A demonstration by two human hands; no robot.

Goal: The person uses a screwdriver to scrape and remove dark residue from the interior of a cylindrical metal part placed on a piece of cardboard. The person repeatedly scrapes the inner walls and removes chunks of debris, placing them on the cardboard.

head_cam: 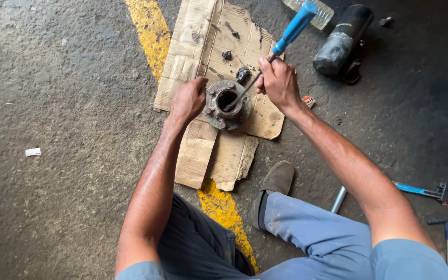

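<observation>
Hands at work on a rusty wheel hub set on cardboard — steadied by the left hand gripping its rim, pried inside by a blue-handled screwdriver clenched in the right hand.

Even, soft daylight, brighter at left, dimmer toward upper right corner; faint shadows, sharp focus, slight blur at edges.
</observation>
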